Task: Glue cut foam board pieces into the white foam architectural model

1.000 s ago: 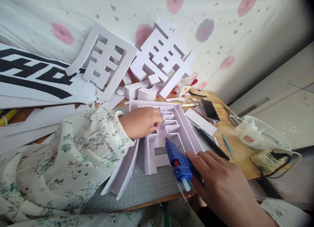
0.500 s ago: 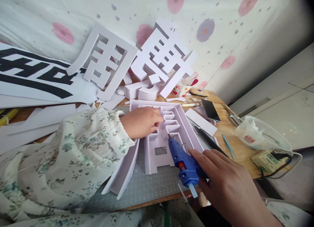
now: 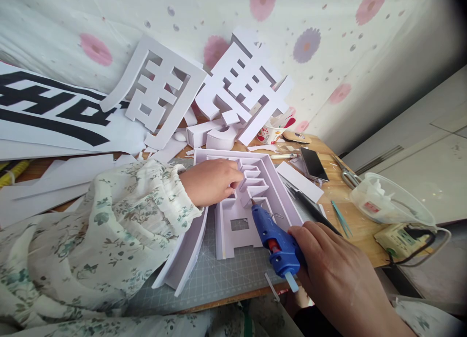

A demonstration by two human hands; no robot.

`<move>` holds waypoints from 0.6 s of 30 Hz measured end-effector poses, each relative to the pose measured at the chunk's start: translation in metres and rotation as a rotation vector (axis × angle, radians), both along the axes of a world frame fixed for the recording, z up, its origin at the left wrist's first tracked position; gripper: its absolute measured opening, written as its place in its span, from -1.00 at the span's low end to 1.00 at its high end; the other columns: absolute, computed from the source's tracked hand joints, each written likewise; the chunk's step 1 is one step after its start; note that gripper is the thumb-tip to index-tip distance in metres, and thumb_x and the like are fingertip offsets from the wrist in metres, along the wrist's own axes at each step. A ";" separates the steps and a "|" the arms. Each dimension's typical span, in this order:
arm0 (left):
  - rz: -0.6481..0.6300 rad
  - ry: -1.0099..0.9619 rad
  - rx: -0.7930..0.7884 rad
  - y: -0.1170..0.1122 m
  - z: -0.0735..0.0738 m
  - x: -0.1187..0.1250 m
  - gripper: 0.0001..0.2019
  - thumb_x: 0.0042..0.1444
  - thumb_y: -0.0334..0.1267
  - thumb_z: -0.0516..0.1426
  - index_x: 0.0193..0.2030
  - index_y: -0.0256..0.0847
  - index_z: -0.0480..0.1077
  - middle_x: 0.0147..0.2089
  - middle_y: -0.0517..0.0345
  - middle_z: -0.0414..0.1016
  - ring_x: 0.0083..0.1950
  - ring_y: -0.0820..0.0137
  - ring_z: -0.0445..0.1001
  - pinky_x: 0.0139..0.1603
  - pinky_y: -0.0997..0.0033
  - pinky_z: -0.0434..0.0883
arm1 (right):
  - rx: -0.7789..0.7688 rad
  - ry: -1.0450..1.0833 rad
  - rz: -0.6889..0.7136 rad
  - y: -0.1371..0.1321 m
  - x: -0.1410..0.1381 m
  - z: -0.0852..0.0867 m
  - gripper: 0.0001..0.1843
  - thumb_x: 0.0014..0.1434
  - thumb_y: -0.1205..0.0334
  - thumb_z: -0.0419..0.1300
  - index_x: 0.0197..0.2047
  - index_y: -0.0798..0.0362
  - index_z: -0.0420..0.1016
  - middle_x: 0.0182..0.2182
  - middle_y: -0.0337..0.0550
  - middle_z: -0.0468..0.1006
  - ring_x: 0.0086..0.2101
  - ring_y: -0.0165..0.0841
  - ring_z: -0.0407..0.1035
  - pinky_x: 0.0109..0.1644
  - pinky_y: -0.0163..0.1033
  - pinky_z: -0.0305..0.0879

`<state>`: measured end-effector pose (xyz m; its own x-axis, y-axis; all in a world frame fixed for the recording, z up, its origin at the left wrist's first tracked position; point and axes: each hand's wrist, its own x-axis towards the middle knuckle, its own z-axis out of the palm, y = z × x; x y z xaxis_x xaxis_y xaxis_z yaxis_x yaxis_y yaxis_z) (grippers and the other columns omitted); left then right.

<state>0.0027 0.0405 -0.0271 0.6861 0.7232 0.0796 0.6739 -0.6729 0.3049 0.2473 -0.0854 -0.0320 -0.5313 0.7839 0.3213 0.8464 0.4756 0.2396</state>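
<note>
A large white foam-board character (image 3: 268, 181) with raised walls lies on a grey cutting mat (image 3: 226, 274). My left hand (image 3: 211, 181), in a floral sleeve, is closed, pinching a small inner strip of the character. My right hand (image 3: 339, 274) grips a blue hot glue gun (image 3: 275, 239). Its nozzle points at an inner wall close to my left fingers. A glue stick pokes out of the gun's back end.
Two finished white foam characters (image 3: 156, 91) (image 3: 244, 84) lean against the flowered cloth. A black-lettered sheet (image 3: 47, 108) lies left. A phone (image 3: 312, 163), scissors (image 3: 345, 174), a paper cup (image 3: 270, 132), a clear bowl (image 3: 386, 201) and a power strip (image 3: 397, 237) sit to the right.
The glue gun and my right hand have shifted slightly right and down, with the nozzle staying near the inner wall. My left hand has held still.
</note>
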 end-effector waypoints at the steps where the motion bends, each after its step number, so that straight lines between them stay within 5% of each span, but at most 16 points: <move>1: 0.000 0.001 0.002 0.000 0.000 0.000 -0.90 0.10 -0.43 0.17 -0.42 -0.22 0.38 -0.28 0.20 0.38 -0.23 0.38 0.34 -0.25 0.38 0.15 | 0.002 -0.001 0.000 0.000 0.000 0.000 -0.69 -0.03 0.47 0.05 -0.19 0.00 0.25 -0.41 -0.21 0.41 -0.47 -0.27 0.35 -0.45 -0.21 0.12; 18: 0.002 0.011 -0.008 0.000 -0.001 0.001 -0.91 0.10 -0.44 0.16 -0.41 -0.22 0.38 -0.28 0.19 0.38 -0.22 0.37 0.34 -0.25 0.36 0.15 | -0.018 0.007 0.008 -0.001 0.000 -0.001 -0.75 -0.02 0.46 0.08 -0.26 -0.02 0.23 -0.45 -0.26 0.33 -0.48 -0.29 0.32 -0.42 -0.21 0.14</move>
